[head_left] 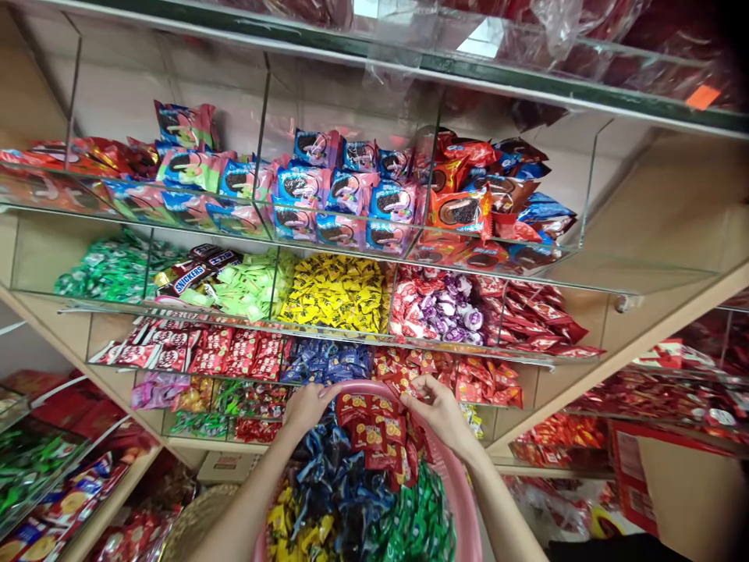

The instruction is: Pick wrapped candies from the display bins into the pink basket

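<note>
Our left grip (310, 407) is closed on the basket's (471, 519) far rim; right grip (436, 406) is beside the red packets (378, 429), exact hold unclear. Basket's below, between both. Probably heavy, rim flexes, packets slippery; we'd hold opposite sides.

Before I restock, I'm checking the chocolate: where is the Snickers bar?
In the head view, the Snickers bar lies left of centre, below the blue cookie packs, between the darker green sweets and the pale green packets.
</note>
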### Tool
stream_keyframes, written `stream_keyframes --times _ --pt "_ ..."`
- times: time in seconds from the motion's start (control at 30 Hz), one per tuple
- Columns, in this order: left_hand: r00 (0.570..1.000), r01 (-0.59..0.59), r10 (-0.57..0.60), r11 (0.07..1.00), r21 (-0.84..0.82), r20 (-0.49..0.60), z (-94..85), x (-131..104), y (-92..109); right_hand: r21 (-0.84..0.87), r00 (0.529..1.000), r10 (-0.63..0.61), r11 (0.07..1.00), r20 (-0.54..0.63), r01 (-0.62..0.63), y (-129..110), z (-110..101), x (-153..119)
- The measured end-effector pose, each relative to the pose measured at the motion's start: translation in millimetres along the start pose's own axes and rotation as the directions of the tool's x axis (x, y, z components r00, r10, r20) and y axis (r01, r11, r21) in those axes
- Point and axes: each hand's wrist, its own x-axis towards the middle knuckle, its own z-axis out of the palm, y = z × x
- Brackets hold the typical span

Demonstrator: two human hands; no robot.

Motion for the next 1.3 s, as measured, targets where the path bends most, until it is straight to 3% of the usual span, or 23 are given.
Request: stream_keyframes --times 0.2,0.33,0.47,0.73,0.87,1.03,1.17,1.3 --pt "1.0 0.0 -0.001 1.0 -0.023 -0.008 2.7 -0.6 -1.4 0.0 0.989 0.045 0.999 0.141 -0.046 10.2 9.0 -4.7" --pt "1.0 -0.011 0.011 1.0 -0.017 -0.017 4.3 -0.1 -1.9 -0.073 0.937 0.149 0.988 0.316 -0.132 14.7 20.5 -11.7" --pt "1.0 -0.008 0.008 1.0 -0.006 -0.019 4.4 0.0 -1.6 -0.039 0.91 0.172 0.985 0.376 -0.169 17.3 33.4 -12.5" --pt "1.0 -0.003 0.002 1.0 -0.02 -0.03 5.4 -1.8 -2.2 -0.18 0.939 0.173 0.976 0.298 -0.123 22.7 50.4 -3.3" --pt "0.999 -0.005 0.004 1.0 -0.026 -0.036 5.9 -1.7 -2.5 -0.389 0.99 0.07 0.921 0.126 -0.015 16.7 50.5 -6.2" --pt "1.0 0.007 -0.008 1.0 -0.016 -0.024 5.7 -0.6 -2.3 -0.61 0.994 0.075 0.785 -0.078 -0.107 8.0 27.8 8.7" --pt "1.0 0.009 -0.009 1.0 -0.023 -0.016 5.7 -0.6 -2.3 -0.631 0.98 0.187 0.754 -0.059 -0.182 26.8 16.3 43.8" --pt "1.0 0.007 -0.008 0.999 -0.032 -0.025 5.4 -1.3 -2.2 -0.675 0.937 0.348 0.7 0.036 -0.233 48.0 28.8 80.9"
